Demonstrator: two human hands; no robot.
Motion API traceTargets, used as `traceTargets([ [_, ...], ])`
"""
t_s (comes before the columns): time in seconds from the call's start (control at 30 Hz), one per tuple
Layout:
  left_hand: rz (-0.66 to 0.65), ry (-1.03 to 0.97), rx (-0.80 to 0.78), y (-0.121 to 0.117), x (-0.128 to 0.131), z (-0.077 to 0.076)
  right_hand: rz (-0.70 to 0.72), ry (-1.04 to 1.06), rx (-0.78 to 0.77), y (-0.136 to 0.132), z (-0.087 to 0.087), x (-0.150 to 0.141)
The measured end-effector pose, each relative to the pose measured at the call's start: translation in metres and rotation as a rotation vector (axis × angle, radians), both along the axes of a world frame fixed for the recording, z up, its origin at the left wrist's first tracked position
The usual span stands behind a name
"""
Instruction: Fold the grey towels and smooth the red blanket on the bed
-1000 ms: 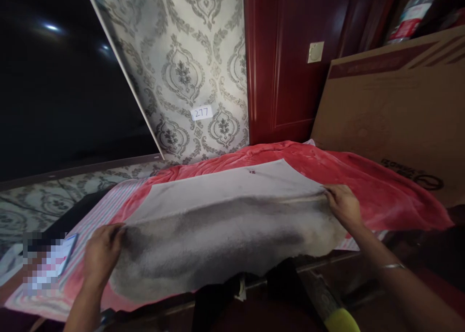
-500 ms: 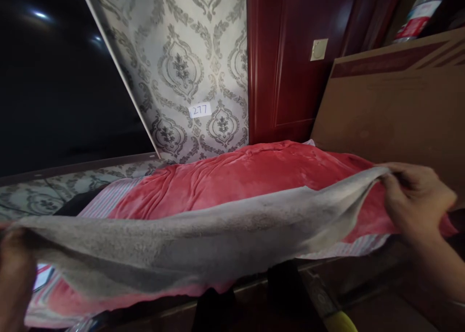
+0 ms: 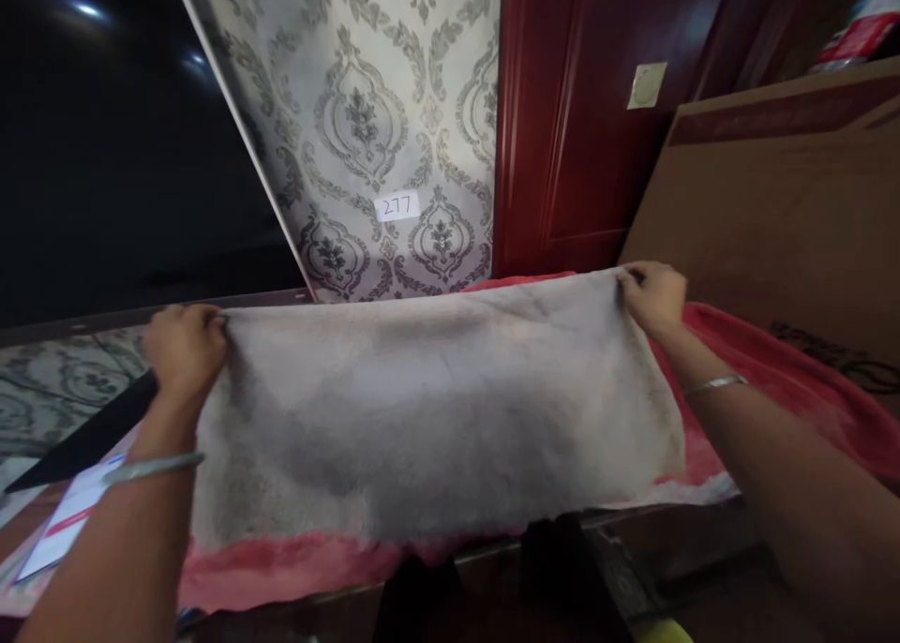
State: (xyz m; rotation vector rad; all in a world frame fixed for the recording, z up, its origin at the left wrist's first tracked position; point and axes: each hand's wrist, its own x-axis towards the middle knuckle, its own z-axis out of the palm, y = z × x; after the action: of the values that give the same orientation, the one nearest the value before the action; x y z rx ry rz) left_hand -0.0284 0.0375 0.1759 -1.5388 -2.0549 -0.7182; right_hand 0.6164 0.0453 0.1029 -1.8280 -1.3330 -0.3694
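Observation:
A greyish-white towel [image 3: 428, 409] with darker stained patches stretches between my two hands over a red plush blanket [image 3: 295, 568]. My left hand [image 3: 187, 348] is closed on the towel's far left corner. At the far right corner, my right hand [image 3: 653, 296] pinches the cloth between thumb and fingers. The towel's far edge is pulled nearly straight, and its near part spreads down towards me. It hides most of the blanket, which shows along the near side and to the right.
A large dark screen [image 3: 133, 156] stands at the left by patterned wallpaper [image 3: 366, 109] with a paper label [image 3: 397, 206]. Behind are a dark red wood panel [image 3: 562, 109], a big cardboard box [image 3: 787, 202] and a bottle [image 3: 862, 34]. A white-and-red flat item [image 3: 67, 521] lies at the left.
Both hands have moved inward and away from me with the towel. It has gone from a sagging, bunched strip to a broad spread sheet covering more of the blanket.

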Motion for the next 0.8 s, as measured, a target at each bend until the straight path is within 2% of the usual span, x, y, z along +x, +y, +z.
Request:
traceTargets([
  [0.07, -0.044, -0.013, -0.086, 0.022, 0.017, -0.016, 0.024, 0.009, -0.069, 0.026, -0.017, -0.010],
  [0.17, -0.059, -0.018, -0.293, 0.042, 0.024, -0.056, 0.083, 0.000, -0.172, 0.042, -0.059, -0.019],
  [0.3, -0.105, -0.034, -0.557, 0.047, -0.006, -0.119, 0.118, -0.006, -0.304, 0.020, -0.124, -0.009],
  [0.4, -0.130, -0.053, -0.638, 0.038, -0.036, -0.150, 0.118, -0.008, -0.348, -0.009, -0.155, 0.011],
  [0.47, -0.101, -0.094, -0.611, 0.031, -0.049, -0.159, 0.079, 0.001, -0.378, -0.022, -0.164, 0.024],
  [0.57, -0.028, -0.231, -0.575, 0.028, -0.056, -0.159, 0.019, 0.060, -0.453, -0.025, -0.166, 0.038],
  [0.67, 0.011, -0.301, -0.561, 0.036, -0.054, -0.154, 0.030, 0.102, -0.466, -0.016, -0.161, 0.040],
  [0.8, 0.013, -0.340, -0.529, 0.057, -0.049, -0.150, 0.037, 0.096, -0.398, 0.005, -0.156, 0.038],
])
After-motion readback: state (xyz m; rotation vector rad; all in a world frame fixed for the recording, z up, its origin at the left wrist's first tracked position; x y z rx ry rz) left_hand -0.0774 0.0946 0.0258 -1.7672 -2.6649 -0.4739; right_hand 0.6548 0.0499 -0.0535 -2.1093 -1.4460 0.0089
